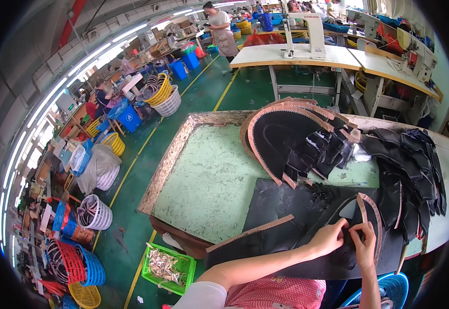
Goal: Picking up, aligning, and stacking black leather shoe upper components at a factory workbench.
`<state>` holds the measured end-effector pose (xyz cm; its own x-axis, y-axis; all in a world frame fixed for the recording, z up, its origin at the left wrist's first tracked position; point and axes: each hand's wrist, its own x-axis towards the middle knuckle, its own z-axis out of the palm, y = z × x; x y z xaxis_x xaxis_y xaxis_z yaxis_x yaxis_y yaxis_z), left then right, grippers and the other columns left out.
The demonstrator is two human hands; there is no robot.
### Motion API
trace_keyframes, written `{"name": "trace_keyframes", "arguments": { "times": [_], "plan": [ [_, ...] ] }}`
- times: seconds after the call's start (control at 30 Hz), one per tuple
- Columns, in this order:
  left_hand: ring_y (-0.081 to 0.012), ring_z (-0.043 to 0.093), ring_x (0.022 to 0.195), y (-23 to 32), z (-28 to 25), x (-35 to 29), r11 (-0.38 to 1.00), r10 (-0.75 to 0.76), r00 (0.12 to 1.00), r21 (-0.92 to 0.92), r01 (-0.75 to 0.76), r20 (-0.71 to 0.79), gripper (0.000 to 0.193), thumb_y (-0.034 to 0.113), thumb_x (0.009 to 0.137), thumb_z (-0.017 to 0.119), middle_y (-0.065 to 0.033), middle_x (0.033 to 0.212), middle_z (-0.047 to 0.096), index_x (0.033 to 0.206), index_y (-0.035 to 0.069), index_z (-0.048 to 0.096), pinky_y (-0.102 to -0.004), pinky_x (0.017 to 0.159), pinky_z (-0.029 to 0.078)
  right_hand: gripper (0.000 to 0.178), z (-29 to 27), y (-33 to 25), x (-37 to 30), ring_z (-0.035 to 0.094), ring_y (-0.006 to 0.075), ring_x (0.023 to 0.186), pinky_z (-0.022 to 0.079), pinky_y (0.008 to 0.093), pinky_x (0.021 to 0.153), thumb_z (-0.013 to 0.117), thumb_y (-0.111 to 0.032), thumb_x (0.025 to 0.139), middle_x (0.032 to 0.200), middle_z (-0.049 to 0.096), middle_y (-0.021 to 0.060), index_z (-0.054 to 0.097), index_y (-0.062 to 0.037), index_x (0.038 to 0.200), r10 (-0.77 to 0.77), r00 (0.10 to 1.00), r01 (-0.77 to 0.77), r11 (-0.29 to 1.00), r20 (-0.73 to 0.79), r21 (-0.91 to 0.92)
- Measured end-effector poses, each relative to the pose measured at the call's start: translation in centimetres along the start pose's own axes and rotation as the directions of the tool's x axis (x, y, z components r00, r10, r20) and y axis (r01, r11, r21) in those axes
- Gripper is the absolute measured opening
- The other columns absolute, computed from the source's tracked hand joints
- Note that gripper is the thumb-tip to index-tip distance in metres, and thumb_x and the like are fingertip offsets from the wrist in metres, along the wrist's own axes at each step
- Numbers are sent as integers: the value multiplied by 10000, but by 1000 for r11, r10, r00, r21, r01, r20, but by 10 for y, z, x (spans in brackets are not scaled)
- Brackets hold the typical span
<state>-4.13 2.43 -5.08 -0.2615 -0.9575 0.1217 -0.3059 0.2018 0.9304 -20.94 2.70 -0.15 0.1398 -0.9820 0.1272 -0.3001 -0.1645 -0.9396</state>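
Note:
My left hand [330, 238] reaches in from the lower middle, its fingers closed in a pinch. Close beside it, my right hand [363, 241] is also pinched shut, thumb and fingertips together. Both are over a black sheet-like piece with a tan zigzag edge [371, 212]; whatever is between the fingertips is too small to make out. A second tan zigzag edge [258, 230] runs along black material left of my hands. Beneath lies a black mat [271, 201], with a heap of small black parts [323, 194] just beyond my hands.
On the worktable [204, 175], curved black pieces with tan edges [281, 129] are stacked at the back. Black pieces [410, 170] pile up at right. A green basket of pale strips [168, 268] stands lower left, a blue basket [389, 288] lower right. Sewing machines [309, 36] stand beyond.

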Motion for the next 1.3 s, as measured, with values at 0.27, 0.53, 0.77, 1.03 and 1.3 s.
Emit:
{"name": "trace_keyframes", "arguments": {
  "times": [0.27, 0.53, 0.77, 1.03, 1.3],
  "plan": [
    [-202, 705, 747, 12, -17, -11, 995, 19, 999, -100, -23, -40, 375, -21, 834, 676, -66, 819, 685, 1162, 96, 535, -322, 690, 544, 217, -3, -18, 0, 579, 313, 933, 459, 371, 859, 571, 66, 842, 932, 616, 150, 702, -26, 988, -110, 990, 131, 946, 87, -297],
    [-267, 716, 714, 22, -15, 0, 991, -120, 990, 71, 115, 78, 285, 209, 854, 751, -143, 792, 721, 1025, 5, 649, -375, 658, 551, 262, -9, -8, -12, 608, 341, 1034, 458, 376, 928, 538, 49, 880, 1064, 635, 175, 678, -16, 1091, -64, 996, 78, 967, 65, -243],
    [-126, 704, 731, 17, -32, 6, 990, -136, 989, -27, 138, 65, 155, 135, 870, 759, -91, 781, 735, 921, -4, 714, -274, 672, 545, 287, -8, -8, -8, 591, 315, 1126, 432, 368, 999, 527, 7, 939, 1147, 617, 166, 656, -32, 1192, -82, 993, 92, 988, 88, -127],
    [-120, 712, 744, 15, -21, 3, 986, -89, 996, -142, 88, -2, 98, 63, 912, 696, -74, 833, 743, 994, 11, 704, -257, 687, 550, 316, -18, -3, -6, 579, 342, 1122, 440, 388, 978, 538, -6, 935, 1136, 603, 177, 661, -70, 1219, 73, 986, -33, 966, 148, -255],
    [-79, 653, 734, 35, -19, 8, 976, -215, 974, -8, 216, 69, 176, 22, 908, 700, -55, 858, 714, 1058, 0, 611, -230, 663, 528, 347, -19, 6, -8, 587, 373, 1119, 452, 424, 981, 538, -8, 924, 1172, 609, 199, 656, -103, 1236, -42, 983, 80, 973, 177, -215]
  ]
}}
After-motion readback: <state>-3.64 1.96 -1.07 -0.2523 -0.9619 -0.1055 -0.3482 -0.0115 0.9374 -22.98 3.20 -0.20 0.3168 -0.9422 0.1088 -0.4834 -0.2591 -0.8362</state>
